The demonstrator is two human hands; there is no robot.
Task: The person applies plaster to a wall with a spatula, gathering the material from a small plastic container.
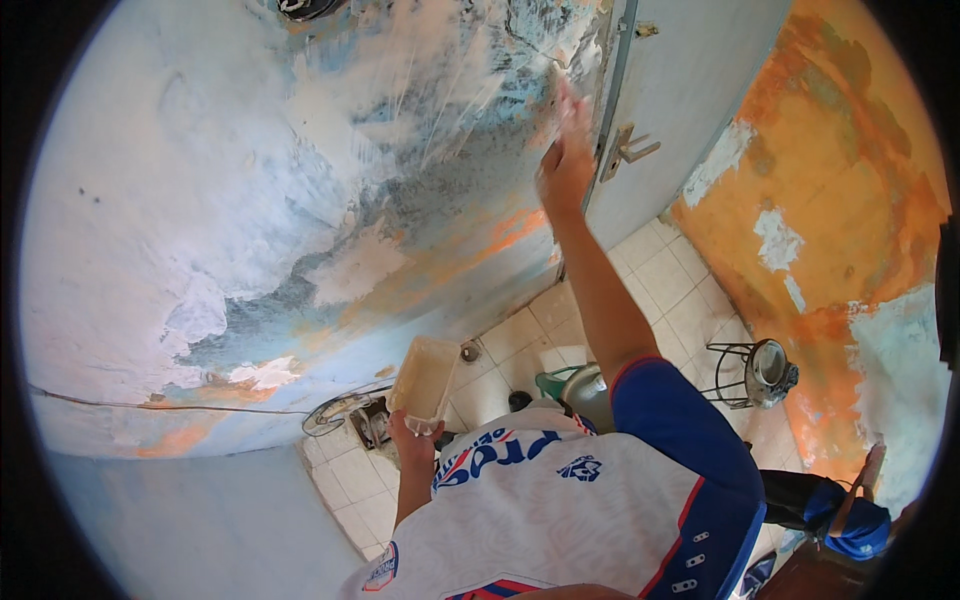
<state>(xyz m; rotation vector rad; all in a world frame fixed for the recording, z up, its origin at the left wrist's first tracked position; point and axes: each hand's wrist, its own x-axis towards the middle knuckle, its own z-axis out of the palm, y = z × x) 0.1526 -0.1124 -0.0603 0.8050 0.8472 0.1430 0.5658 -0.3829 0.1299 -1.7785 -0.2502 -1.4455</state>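
My left hand (415, 435) grips the near end of a cream plastic tub (428, 375) held low in front of the wall. My right arm reaches up to the patchy plastered wall (360, 140) beside the door frame. My right hand (565, 150) is blurred near a crack with white filler (572, 50); I cannot make out its fingers or anything in them. Just right of it are the grey door (690, 80) and its lever handle (635, 148).
Below are a tiled floor (670, 290), a green item with a metal basin (585, 395), a metal stand (750, 370) and a loose cable (330, 410). A patchy orange wall (820, 170) is at right, with blue and black items (855, 525) at lower right.
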